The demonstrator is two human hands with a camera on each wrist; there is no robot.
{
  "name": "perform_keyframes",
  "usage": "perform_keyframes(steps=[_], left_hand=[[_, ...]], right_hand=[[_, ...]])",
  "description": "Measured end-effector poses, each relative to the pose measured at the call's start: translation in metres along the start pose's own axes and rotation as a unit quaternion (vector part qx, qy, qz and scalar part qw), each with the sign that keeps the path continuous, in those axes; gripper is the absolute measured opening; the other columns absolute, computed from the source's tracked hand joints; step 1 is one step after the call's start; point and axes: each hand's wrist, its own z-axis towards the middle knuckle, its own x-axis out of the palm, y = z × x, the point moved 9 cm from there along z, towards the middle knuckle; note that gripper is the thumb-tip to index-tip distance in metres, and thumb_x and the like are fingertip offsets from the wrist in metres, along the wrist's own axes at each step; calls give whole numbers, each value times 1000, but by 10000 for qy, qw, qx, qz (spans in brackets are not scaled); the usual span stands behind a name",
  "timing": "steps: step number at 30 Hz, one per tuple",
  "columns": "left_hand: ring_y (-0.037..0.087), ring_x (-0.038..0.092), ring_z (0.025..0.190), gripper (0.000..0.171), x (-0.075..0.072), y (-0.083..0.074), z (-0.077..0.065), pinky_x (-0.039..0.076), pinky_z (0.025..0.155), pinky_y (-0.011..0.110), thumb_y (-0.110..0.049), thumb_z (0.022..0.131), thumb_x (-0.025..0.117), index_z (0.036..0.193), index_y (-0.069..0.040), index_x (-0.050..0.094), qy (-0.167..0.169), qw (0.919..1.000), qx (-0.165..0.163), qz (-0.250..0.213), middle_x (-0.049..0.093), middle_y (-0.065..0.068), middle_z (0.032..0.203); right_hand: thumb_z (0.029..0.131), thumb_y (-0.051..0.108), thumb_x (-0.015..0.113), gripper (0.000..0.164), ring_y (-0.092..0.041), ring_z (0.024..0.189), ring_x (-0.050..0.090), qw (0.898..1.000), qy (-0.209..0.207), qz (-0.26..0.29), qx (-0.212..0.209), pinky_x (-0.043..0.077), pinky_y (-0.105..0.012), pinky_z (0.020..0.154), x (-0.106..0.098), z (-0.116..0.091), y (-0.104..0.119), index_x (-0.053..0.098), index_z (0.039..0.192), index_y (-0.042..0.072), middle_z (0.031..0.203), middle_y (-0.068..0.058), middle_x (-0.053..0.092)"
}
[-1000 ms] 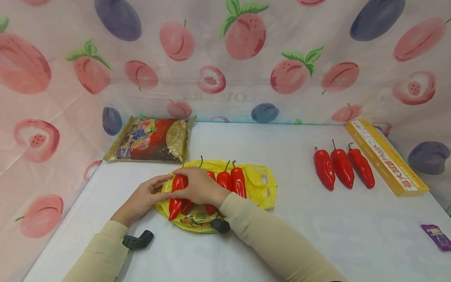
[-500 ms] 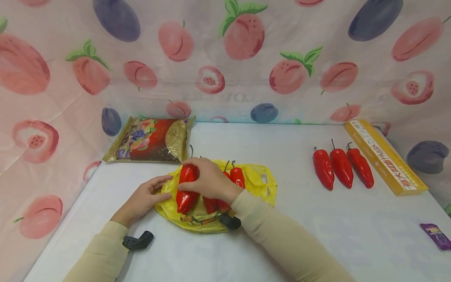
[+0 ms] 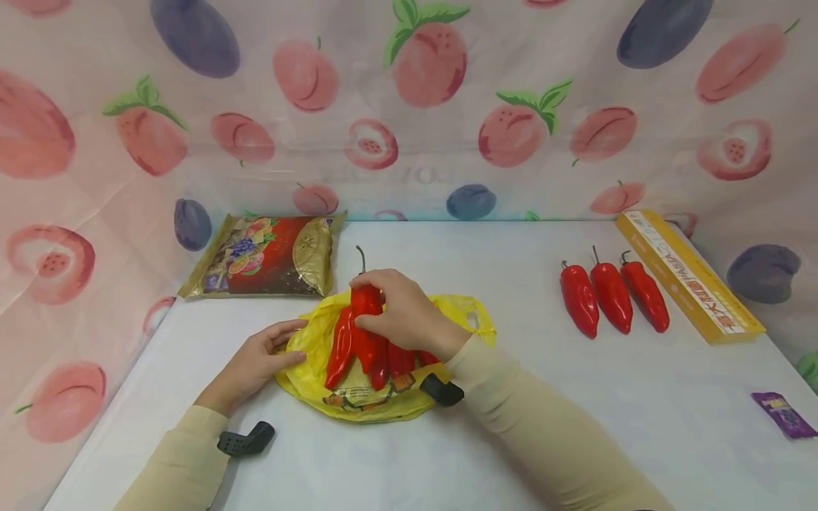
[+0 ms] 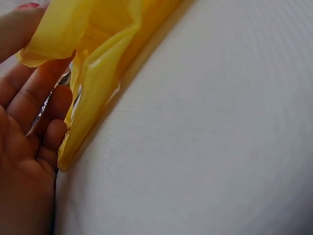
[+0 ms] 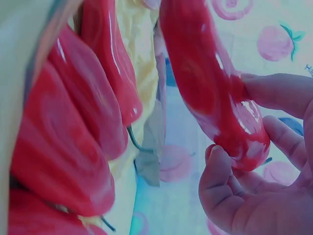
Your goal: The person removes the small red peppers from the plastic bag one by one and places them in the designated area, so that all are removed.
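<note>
My right hand (image 3: 409, 309) grips a red chili pepper (image 3: 368, 344) near its stem end, thumb on one side and fingers on the other. In the right wrist view this pepper (image 5: 200, 73) stands apart from several other red peppers (image 5: 68, 142). Those peppers (image 3: 341, 355) lie on a yellow plastic bag (image 3: 319, 337), partly hidden under my right hand in the head view. At the bag's left side rests my left hand (image 3: 255, 362), fingers relaxed and thumb apart from them. The left wrist view shows the bag's folded edge (image 4: 102, 58) between thumb and fingers.
Three red peppers (image 3: 611, 297) lie in a row at the right, beside a long yellow pasta box (image 3: 690, 273). A red and gold packet (image 3: 275, 255) lies behind the bag at left. Near the right edge is a small purple sachet (image 3: 784, 414).
My right hand has raised one pepper from the left of the group and carried it slightly right and away from me. My left hand has stayed at the bag's edge.
</note>
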Motion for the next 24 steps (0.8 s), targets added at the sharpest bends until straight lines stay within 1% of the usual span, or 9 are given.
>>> perform_keyframes(steps=[4, 9, 13, 18, 21, 24], left_hand=[[23, 52, 106, 59, 0, 0, -2, 46, 82, 25, -30, 78, 69, 129, -15, 45, 24, 10000, -15, -45, 52, 11, 123], [23, 52, 106, 59, 1, 1, -2, 46, 82, 26, -30, 78, 69, 129, -15, 44, 54, 9999, -29, -109, 51, 11, 124], [24, 52, 106, 59, 1, 1, -2, 46, 82, 27, -30, 78, 69, 130, -15, 44, 85, 9999, -39, -143, 51, 12, 124], [23, 52, 107, 60, 1, 3, -1, 46, 83, 28, -32, 77, 69, 130, -17, 44, 59, 9999, -103, -62, 51, 10, 125], [21, 52, 106, 59, 0, 5, 0, 46, 83, 27, -34, 76, 69, 128, -20, 45, 15, 9998, -175, -16, 52, 7, 124], [21, 53, 105, 59, 1, 5, 0, 47, 82, 27, -33, 76, 69, 128, -20, 45, 33, 9999, -128, -44, 52, 7, 123]], right_hand=[[80, 20, 65, 47, -15, 96, 44, 9997, -109, 101, 200, 50, -22, 58, -13, -7, -9, 50, 124, 23, 124, 0, 42], [80, 15, 64, 46, -17, 97, 46, 9980, -326, 343, 423, 51, -25, 55, -36, -18, -25, 51, 123, 25, 124, 0, 41], [82, 12, 63, 45, -21, 99, 47, 9973, -429, 460, 389, 52, -27, 56, -52, -27, -36, 51, 124, 24, 126, -1, 40], [82, 12, 63, 46, -24, 102, 46, 9969, -613, 310, 385, 53, -31, 60, -72, -38, -50, 50, 125, 23, 129, 0, 41], [82, 13, 64, 49, -25, 105, 45, 9952, -751, 199, 589, 53, -34, 63, -84, -46, -63, 48, 126, 25, 130, 0, 41], [82, 17, 65, 52, -26, 108, 44, 9917, -828, 94, 982, 53, -37, 65, -94, -55, -80, 45, 129, 27, 129, -1, 42]])
